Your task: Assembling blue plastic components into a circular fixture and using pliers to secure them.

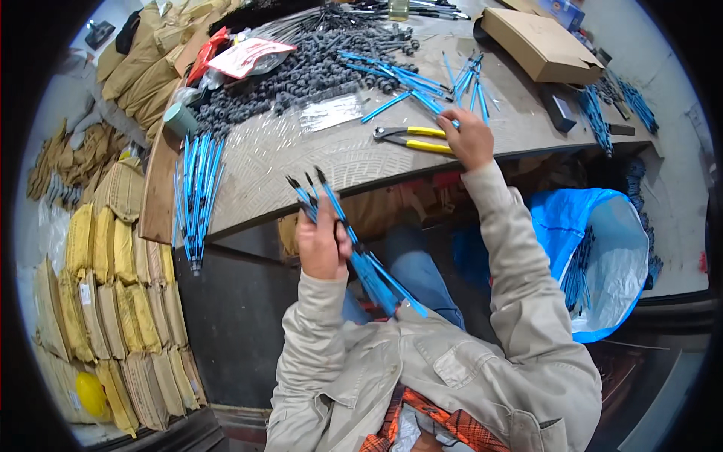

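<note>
The bundle of blue rods sat clamped in the left hand just below the table edge, over the lap. Its long axis ran diagonally: black tips fanned up-left toward the table, tails down-right toward the jacket. The splayed tips looked likely to slip out if the fist loosened. The right hand pinched a loose rod beside the pliers; dragging it could have scattered neighbouring rods.

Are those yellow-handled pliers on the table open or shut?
Open: the yellow-handled pliers lie flat on the table, handles spread apart, beside the right hand.
</note>
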`<state>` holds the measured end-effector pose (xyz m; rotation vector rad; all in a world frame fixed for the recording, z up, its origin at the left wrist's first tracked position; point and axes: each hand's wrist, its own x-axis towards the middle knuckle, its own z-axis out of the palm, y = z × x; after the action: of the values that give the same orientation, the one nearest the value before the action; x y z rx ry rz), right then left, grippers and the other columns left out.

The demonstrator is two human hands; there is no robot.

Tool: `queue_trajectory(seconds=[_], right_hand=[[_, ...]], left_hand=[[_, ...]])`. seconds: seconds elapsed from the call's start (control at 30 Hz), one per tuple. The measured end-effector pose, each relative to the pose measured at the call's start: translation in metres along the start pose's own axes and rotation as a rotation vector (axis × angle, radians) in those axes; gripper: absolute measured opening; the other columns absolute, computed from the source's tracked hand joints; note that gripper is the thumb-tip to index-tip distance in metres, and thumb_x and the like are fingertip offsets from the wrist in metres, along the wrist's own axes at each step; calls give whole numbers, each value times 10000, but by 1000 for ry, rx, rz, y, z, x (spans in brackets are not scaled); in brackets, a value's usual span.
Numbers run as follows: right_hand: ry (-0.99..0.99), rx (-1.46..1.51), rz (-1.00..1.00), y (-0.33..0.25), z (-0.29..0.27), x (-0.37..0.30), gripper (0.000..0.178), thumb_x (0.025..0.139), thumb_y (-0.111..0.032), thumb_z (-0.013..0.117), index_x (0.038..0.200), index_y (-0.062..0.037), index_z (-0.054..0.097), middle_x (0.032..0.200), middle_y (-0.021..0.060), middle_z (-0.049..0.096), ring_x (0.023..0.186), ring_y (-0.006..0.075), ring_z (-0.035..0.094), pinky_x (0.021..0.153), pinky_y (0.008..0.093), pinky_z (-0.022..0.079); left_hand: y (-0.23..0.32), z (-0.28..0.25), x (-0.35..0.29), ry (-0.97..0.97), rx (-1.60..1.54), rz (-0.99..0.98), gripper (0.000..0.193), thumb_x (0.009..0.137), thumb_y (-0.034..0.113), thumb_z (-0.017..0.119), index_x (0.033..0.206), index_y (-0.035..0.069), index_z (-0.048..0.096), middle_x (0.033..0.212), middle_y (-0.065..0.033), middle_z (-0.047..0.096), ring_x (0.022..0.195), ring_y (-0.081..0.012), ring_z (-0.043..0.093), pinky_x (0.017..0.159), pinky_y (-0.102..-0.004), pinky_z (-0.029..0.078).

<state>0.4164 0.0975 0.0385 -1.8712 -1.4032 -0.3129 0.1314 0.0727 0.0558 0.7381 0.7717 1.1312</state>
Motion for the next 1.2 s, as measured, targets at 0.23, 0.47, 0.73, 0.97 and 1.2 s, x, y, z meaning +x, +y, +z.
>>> queue_trajectory(seconds=[0.23, 0.47, 0.73, 0.97, 1.2], right_hand=[[-296, -583, -2, 24, 36, 52, 208, 795, -268, 588, 913, -98, 601, 829, 43, 631, 703, 253, 580, 596, 331, 450], [-14, 312, 184, 39, 15, 57, 183, 840, -210, 560, 945, -61, 550, 763, 69, 594, 547, 198, 562, 490, 280, 442], [-613, 1470, 451, -66, -34, -49, 199, 912, -187, 498, 936, 8, 533, 613, 58, 516, 349, 93, 395, 317, 177, 302], [-1061, 1729, 616, -110, -14, -117, 158, 909, -112, 479, 977, 23, 527, 620, 58, 523, 355, 89, 385, 334, 176, 306], [-926, 1545, 470, -133, -25, -117, 131, 865, -27, 471, 964, 36, 530, 628, 62, 541, 396, 104, 439, 348, 196, 359]], left_hand=[[-20, -27, -24, -148, -131, -62, 168, 917, 190, 501, 1033, 70, 519, 552, -2, 458, 412, -100, 452, 411, -190, 379], [-3, -44, -24, -431, -56, -149, 196, 925, 179, 471, 1074, 52, 488, 694, -97, 547, 643, -224, 606, 604, -278, 495], [7, -46, 27, -290, -201, 66, 282, 929, 151, 443, 1157, -14, 454, 1159, -221, 538, 1041, -297, 568, 844, -357, 496], [26, -26, 22, -417, -254, 124, 385, 926, 168, 464, 1269, 15, 376, 1123, -201, 562, 995, -278, 586, 849, -352, 496], [21, -16, 3, -228, 0, 200, 495, 866, 90, 562, 1307, 29, 346, 960, -152, 633, 834, -240, 635, 790, -327, 520]])
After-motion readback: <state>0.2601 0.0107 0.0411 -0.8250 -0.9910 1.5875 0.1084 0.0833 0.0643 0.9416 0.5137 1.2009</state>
